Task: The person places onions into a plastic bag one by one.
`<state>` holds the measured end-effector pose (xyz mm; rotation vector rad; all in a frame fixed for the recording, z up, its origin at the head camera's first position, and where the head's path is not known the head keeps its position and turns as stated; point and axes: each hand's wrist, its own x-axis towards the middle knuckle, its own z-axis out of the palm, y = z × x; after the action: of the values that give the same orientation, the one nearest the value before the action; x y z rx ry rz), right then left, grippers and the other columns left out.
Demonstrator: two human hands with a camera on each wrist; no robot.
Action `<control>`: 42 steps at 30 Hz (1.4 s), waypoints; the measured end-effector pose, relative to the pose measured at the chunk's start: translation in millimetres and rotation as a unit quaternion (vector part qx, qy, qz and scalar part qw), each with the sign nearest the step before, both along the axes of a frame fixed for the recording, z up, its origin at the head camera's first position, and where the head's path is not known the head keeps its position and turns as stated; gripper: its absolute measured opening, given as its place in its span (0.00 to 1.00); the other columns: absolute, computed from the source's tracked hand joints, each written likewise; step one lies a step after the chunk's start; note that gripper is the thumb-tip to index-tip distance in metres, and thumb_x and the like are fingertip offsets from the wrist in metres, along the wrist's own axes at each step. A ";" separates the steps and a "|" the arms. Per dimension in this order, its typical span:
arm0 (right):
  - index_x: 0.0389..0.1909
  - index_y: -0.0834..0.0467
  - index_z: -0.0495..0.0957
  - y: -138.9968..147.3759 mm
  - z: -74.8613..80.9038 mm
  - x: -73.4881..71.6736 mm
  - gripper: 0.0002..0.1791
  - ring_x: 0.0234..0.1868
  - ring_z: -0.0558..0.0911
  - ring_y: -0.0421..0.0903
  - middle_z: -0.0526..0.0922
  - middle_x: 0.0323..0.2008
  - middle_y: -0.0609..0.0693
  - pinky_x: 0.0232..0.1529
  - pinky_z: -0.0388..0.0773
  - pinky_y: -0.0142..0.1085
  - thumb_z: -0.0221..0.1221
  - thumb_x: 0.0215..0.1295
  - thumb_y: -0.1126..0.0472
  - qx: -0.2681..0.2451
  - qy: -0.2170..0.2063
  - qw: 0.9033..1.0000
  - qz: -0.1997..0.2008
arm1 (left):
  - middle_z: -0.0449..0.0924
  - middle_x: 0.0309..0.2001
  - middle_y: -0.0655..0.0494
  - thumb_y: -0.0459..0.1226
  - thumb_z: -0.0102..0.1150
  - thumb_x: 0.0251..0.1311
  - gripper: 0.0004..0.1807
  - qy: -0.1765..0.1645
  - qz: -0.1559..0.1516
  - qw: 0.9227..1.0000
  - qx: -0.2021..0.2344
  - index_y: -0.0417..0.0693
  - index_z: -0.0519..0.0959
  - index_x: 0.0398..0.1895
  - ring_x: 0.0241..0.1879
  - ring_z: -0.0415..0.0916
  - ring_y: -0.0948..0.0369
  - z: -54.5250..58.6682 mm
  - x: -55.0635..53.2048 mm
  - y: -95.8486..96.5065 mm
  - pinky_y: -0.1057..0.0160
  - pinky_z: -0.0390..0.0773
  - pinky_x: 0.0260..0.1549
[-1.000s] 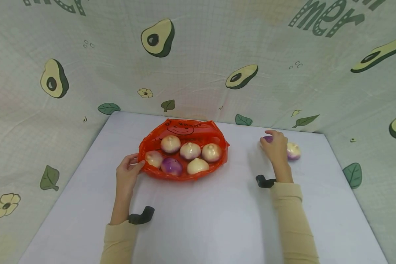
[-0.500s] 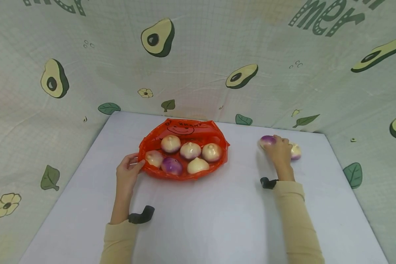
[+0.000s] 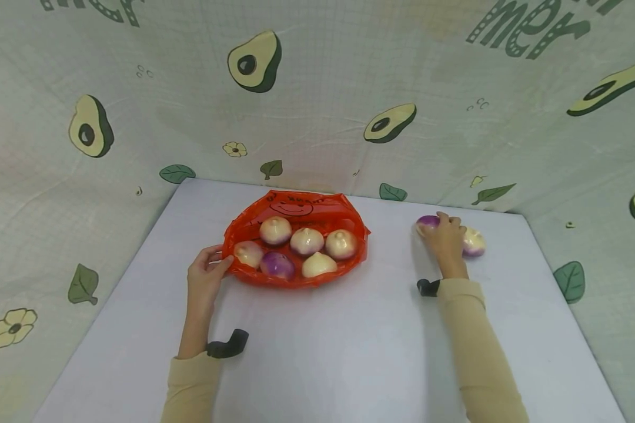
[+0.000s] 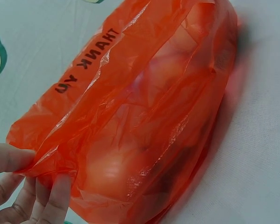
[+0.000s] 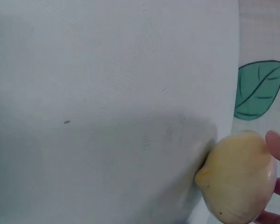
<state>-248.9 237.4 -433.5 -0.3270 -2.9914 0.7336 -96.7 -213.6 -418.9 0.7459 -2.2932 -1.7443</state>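
Observation:
My left hand [image 3: 205, 279] pinches the left rim of a red plastic bag [image 3: 320, 207], which lies with its mouth spread wide. Several purple-and-white turnips [image 3: 276, 230] sit inside it. The left wrist view shows the thumb and fingers on the bunched film [image 4: 51, 161], with turnips faintly visible through it. Over on the right side, my right hand [image 3: 447, 244] grips another turnip [image 3: 426, 222]. In the right wrist view this turnip [image 5: 238, 179] has fingertips [image 5: 279, 145] against its far side. One more turnip [image 3: 474, 242] stands just right of that hand, partly behind it.
A white tabletop [image 3: 323, 352] carries everything. At its back rises a pale cloth [image 3: 317, 82] printed with avocados and leaves. Dark wrist-worn pieces project from both wrists, the left one [image 3: 227, 345] low over the table.
My right hand has shifted slightly right, its fingers moving from above the turnip to its right side. The left hand and the bag have stayed in place.

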 end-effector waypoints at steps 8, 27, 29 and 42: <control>0.65 0.65 0.60 1.5 -9.7 -0.6 0.36 0.55 0.62 0.74 0.58 0.59 0.75 0.55 0.62 0.63 0.56 0.62 0.48 -0.021 0.023 0.999 -0.006 | 0.73 0.50 0.48 0.43 0.55 0.62 0.21 0.001 -0.004 1.000 -0.001 0.49 0.71 0.58 0.36 0.73 0.68 0.8 -0.4 1.1 0.77 0.78 0.37; 0.63 0.64 0.59 5.6 -2.7 0.7 0.35 0.56 0.61 0.74 0.56 0.59 0.74 0.55 0.62 0.66 0.57 0.59 0.51 -0.025 -0.010 0.999 0.033 | 0.73 0.49 0.50 0.42 0.55 0.62 0.20 0.002 -0.001 1.000 0.003 0.49 0.71 0.57 0.36 0.74 0.68 -2.0 -1.1 1.7 0.75 0.79 0.38; 0.63 0.64 0.58 5.5 -2.6 0.8 0.36 0.56 0.61 0.75 0.56 0.60 0.74 0.55 0.62 0.66 0.56 0.59 0.51 -0.022 -0.019 0.999 0.035 | 0.74 0.49 0.50 0.42 0.55 0.62 0.20 0.001 -0.001 1.000 0.004 0.50 0.72 0.57 0.36 0.74 0.68 -2.8 -1.6 1.9 0.76 0.78 0.37; 0.63 0.64 0.59 4.5 -3.6 5.1 0.35 0.57 0.60 0.74 0.55 0.60 0.74 0.55 0.62 0.66 0.56 0.58 0.51 -0.025 -0.024 0.999 0.038 | 0.73 0.48 0.51 0.42 0.55 0.62 0.20 0.007 -0.002 1.000 0.008 0.49 0.72 0.57 0.35 0.74 0.69 -2.7 -2.6 1.1 0.77 0.78 0.36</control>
<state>-243.9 242.0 -437.1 -0.2386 -3.0491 0.8215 -99.4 -212.5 -421.6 0.7300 -2.2759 -1.7659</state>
